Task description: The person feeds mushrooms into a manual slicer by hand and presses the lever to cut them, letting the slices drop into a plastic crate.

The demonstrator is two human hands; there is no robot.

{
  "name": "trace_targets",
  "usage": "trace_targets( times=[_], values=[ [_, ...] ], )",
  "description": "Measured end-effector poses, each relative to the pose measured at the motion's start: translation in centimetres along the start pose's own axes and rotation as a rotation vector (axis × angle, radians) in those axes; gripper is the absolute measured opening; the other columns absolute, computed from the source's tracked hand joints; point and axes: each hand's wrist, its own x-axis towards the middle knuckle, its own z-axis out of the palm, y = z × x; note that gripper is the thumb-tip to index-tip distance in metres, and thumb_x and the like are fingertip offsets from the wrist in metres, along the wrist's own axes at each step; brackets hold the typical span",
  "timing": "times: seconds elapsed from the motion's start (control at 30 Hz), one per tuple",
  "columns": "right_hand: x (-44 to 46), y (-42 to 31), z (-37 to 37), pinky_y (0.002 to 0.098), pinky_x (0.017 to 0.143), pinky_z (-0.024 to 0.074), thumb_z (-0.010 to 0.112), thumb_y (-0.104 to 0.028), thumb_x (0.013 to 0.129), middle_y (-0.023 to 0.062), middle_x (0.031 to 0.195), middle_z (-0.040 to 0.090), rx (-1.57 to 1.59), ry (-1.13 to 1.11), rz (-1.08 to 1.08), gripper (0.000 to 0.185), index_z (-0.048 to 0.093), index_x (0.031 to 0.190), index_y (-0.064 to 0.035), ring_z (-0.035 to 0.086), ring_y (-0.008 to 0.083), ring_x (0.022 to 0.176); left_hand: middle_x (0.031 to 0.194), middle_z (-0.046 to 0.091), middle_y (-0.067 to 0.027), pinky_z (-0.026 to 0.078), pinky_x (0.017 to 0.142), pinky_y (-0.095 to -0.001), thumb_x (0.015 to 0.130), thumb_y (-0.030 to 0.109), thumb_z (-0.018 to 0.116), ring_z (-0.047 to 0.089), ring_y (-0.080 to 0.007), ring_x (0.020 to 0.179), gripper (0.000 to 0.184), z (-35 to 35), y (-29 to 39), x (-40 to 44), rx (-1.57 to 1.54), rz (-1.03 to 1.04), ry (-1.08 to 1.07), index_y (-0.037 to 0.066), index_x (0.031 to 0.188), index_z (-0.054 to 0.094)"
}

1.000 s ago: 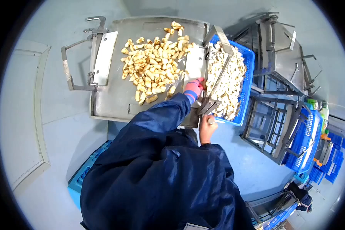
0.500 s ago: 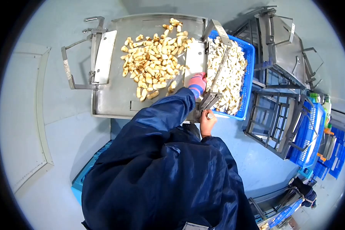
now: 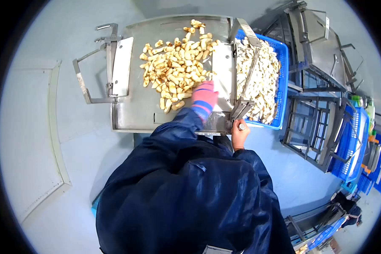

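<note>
My left hand (image 3: pixel 205 98), in a pink and blue striped glove, is at the lower right edge of a pile of pale brown-marked pieces (image 3: pixel 173 70) on the metal tray (image 3: pixel 133 114). Its fingertips are hard to make out. My right hand (image 3: pixel 240 134) is bare and wrapped round the handle (image 3: pixel 241 126) of the hinged cutter (image 3: pixel 251 72). The cutter runs along the tray's right side, beside a white board (image 3: pixel 223 76). Just beyond it, a blue basket (image 3: pixel 283 84) holds many thin white slices (image 3: pixel 258 80).
A second hinged metal frame with a white board (image 3: pixel 122 67) is fixed at the tray's left. Metal stands (image 3: pixel 321 46) and more blue baskets (image 3: pixel 351 144) are on the right. Another person (image 3: pixel 349 209) is at the lower right.
My left hand has moved left from the white board and cutter to the pile's edge. My right hand still grips the handle. The whole view has shifted slightly.
</note>
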Motion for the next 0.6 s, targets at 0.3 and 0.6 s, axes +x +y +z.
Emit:
trace_targets(
  times=[0.3, 0.6],
  values=[
    [0.2, -2.6, -0.6, 0.0279, 0.040, 0.0319, 0.060, -0.010, 0.079, 0.0032, 0.044, 0.041, -0.034, 0.043, 0.008, 0.025, 0.048, 0.058, -0.0014, 0.037, 0.0066, 0.043, 0.095, 0.062, -0.0173, 0.046, 0.076, -0.0373, 0.073, 0.028, 0.068, 0.059, -0.0330, 0.087, 0.044, -0.2, 0.7, 1.6, -0.588, -0.366, -0.271, 0.002, 0.106, 0.054],
    [1.0, -1.0, -0.5, 0.0289, 0.040, 0.0267, 0.061, -0.011, 0.078, 0.0012, 0.045, 0.034, -0.364, 0.164, -0.222, 0.027, 0.047, 0.057, -0.0015, 0.029, 0.0063, 0.047, 0.085, 0.063, -0.0140, 0.047, 0.070, -0.0354, 0.077, 0.012, 0.062, 0.060, -0.0289, 0.077, 0.032, 6.2, 4.6, 3.6, -0.714, -0.433, -0.157, 0.005, 0.109, 0.057]
  ],
)
